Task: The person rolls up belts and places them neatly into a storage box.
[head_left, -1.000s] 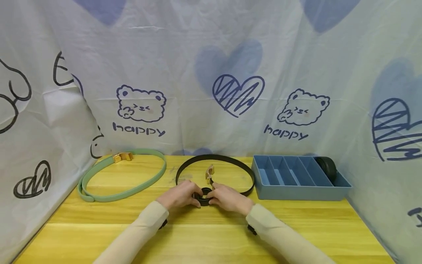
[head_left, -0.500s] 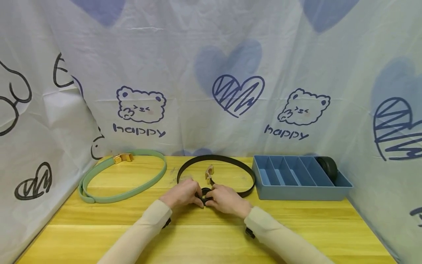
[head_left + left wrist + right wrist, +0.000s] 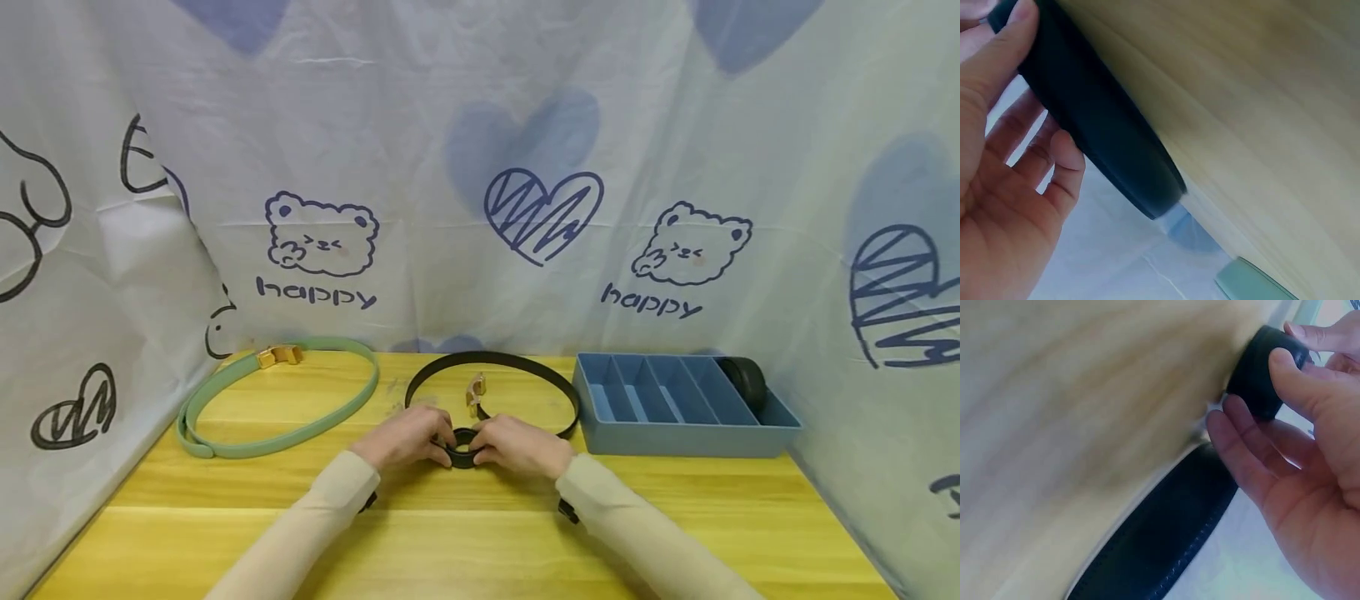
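A black belt (image 3: 487, 358) lies on the table in a wide loop standing on its edge, one end rolled into a small coil (image 3: 463, 461). Its gold buckle (image 3: 475, 390) sits inside the loop. From the left, my left hand (image 3: 405, 435) pinches the coil between thumb and fingers; its thumb lies along the black strap (image 3: 1097, 119) in the left wrist view. My right hand (image 3: 521, 446) grips the coil's other side. In the right wrist view its thumb presses the rolled leather (image 3: 1257, 375), with more of the strap (image 3: 1160, 531) running off below the fingers.
A green belt (image 3: 300, 435) with a gold buckle (image 3: 279, 357) lies in a loop at the left. At the right stands a blue divided box (image 3: 675, 437); a black coiled belt (image 3: 742, 383) sits in its rightmost compartment. A printed cloth (image 3: 450, 250) hangs behind the wooden table (image 3: 465, 550).
Both hands stay at the coil, with small shifts of the fingers. The coil shows more between them than half a second ago. The loop's left side has drawn slightly to the right.
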### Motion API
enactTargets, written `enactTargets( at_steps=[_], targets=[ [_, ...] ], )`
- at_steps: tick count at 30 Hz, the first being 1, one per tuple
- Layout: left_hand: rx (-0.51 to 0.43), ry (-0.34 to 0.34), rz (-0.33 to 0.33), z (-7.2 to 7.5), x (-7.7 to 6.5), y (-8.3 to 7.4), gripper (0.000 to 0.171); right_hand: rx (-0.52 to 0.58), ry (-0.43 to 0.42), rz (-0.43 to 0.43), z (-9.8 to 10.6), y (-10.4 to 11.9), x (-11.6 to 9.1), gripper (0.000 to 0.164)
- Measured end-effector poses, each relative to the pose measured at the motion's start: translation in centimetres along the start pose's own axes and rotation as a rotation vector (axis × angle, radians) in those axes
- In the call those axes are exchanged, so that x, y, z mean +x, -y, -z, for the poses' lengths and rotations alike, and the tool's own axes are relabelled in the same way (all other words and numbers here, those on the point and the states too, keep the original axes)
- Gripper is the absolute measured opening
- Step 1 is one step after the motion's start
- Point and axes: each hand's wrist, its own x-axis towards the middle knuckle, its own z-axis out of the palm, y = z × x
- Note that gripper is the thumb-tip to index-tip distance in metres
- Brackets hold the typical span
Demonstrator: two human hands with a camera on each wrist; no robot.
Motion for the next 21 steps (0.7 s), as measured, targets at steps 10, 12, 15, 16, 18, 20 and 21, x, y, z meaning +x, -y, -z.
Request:
enactTargets(
  at_steps=[10,12,15,16,18,20,21],
  targets=[
    [-0.040,0.023,0.122,-0.2,0.6,-1.1,0.012,-0.084,-0.053,-0.070,-0.8,0.9,0.0,0.017],
    [-0.039,0.030,0.128,-0.3,0.5,-1.2,0.013,-0.095,-0.050,-0.069,-1.0,1.0,0.0,0.015],
    [-0.056,0.054,0.112,-0.3,0.4,-1.2,0.015,-0.075,-0.025,-0.058,-1.0,0.9,0.0,0.014],
    [-0.064,0.065,0.102,-0.4,0.4,-1.1,0.019,-0.063,-0.016,-0.051,-1.0,0.8,0.0,0.015],
    [-0.073,0.079,0.083,-0.3,0.3,-0.9,0.031,-0.033,0.000,-0.038,-0.8,0.5,0.1,0.017],
    [-0.040,0.064,0.075,-0.2,0.2,-0.7,0.038,-0.022,0.015,-0.021,-0.6,0.1,0.2,0.018],
    [-0.026,0.054,0.075,-0.1,0.2,-0.6,0.039,-0.019,0.020,-0.013,-0.5,-0.1,0.2,0.019]
  ],
)
